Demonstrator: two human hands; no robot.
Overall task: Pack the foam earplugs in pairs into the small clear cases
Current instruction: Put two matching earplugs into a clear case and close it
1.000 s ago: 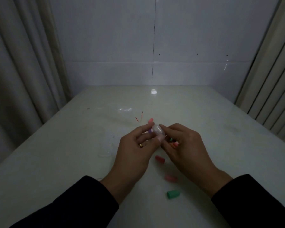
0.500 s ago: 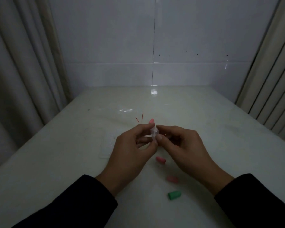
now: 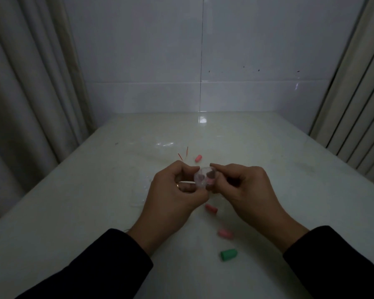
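Right, both hands meet above the table (image 3: 268,147) centre w/ the clear case (image 3: 203,179) between them: left hand (image 3: 173,195) fingers curled, thumb & forefinger pinching its left side; right hand (image 3: 244,190) pinching the right side. Something pink shows inside; the count is unclear. Beyond the case: a pink earplug (image 3: 198,158) & thin red strands (image 3: 183,154). Nearer than the case: two pink plugs (image 3: 211,208) (image 3: 225,233), then a green earplug (image 3: 228,254). Left of the case, clear plastic bits (image 3: 143,190), partly hidden by the left hand.
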